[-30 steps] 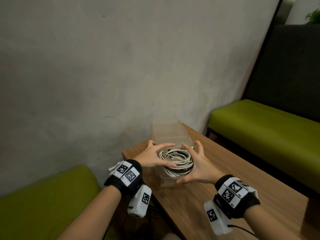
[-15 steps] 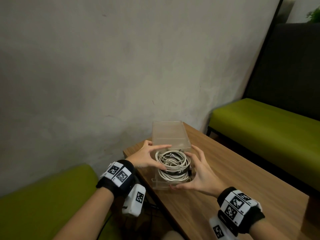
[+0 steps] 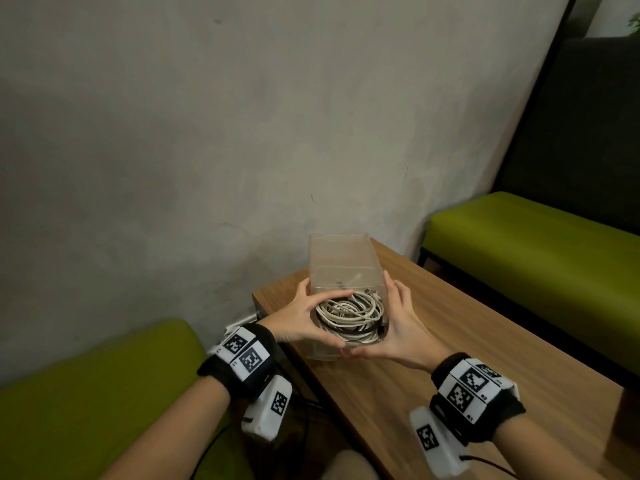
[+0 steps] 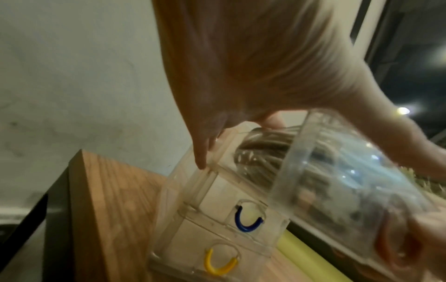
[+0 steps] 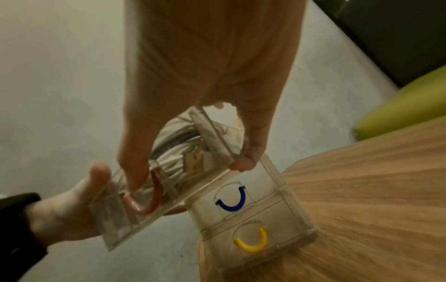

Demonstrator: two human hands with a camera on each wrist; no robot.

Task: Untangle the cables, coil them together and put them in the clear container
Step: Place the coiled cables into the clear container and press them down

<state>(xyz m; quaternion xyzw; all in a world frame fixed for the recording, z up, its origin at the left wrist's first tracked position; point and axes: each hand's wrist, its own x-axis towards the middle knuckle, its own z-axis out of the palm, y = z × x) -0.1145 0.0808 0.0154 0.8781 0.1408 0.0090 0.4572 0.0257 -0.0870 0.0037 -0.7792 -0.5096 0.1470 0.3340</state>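
A coil of white and dark cables (image 3: 349, 311) lies in a clear drawer (image 3: 325, 353) with a red handle (image 5: 155, 192). The drawer sticks out at a tilt from the top slot of the clear container (image 3: 341, 258), which stands at the table's far left corner. My left hand (image 3: 304, 317) grips the drawer's left side, thumb across the coil. My right hand (image 3: 398, 323) holds the right side, with its fingers along the wall and its thumb under the front. Below are two shut drawers with a blue handle (image 5: 231, 200) and a yellow handle (image 5: 252, 242).
The wooden table (image 3: 467, 358) runs from the grey wall (image 3: 242, 133) toward me. A green bench (image 3: 536, 244) is to the right and another green seat (image 3: 86, 393) to the left. A dark panel (image 3: 588, 116) stands behind the right bench.
Both hands have slid further along the drawer's sides toward the container. The left thumb now lies over the coil, and the drawer has gone a little deeper.
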